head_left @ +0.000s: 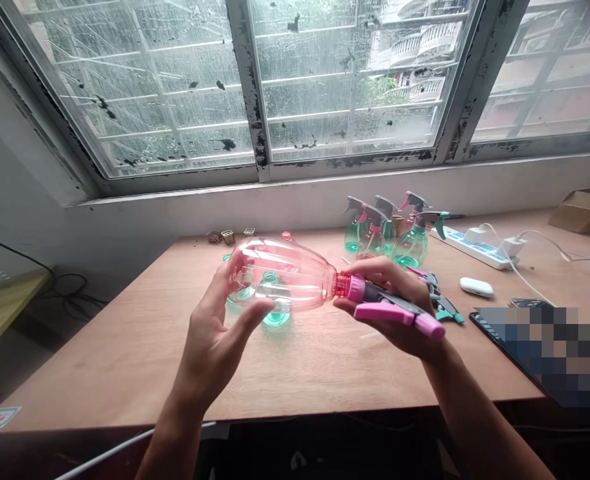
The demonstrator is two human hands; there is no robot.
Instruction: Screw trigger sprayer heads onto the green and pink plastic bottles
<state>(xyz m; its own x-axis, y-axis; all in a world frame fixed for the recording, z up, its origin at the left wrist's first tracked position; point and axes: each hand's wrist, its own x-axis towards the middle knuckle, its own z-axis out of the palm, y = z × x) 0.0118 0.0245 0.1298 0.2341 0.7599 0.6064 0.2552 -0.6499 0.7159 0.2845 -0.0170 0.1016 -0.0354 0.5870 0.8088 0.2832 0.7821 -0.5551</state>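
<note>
My left hand (213, 340) is wrapped round the base of a clear pink spray bottle (295, 273), held on its side above the table. The bottle's neck points right. At the neck sits a grey and pink trigger spray head (399, 312), with its pink collar (356, 288) against the pink threads. My right hand (399, 287) grips the spray head near the collar, thumb and fingers on either side. Whether the collar is fully screwed down, I cannot tell. Behind the held bottle stand green bottles without spray heads, one of them a clear green bottle (277, 313), partly hidden.
Several assembled spray bottles (409, 247) stand at the back by the wall. Loose trigger heads (447, 308) lie right of my right hand. Farther right are a power strip (479, 248) with cables, a white case (477, 287), a blurred dark device (545, 353) and a cardboard box (585, 210).
</note>
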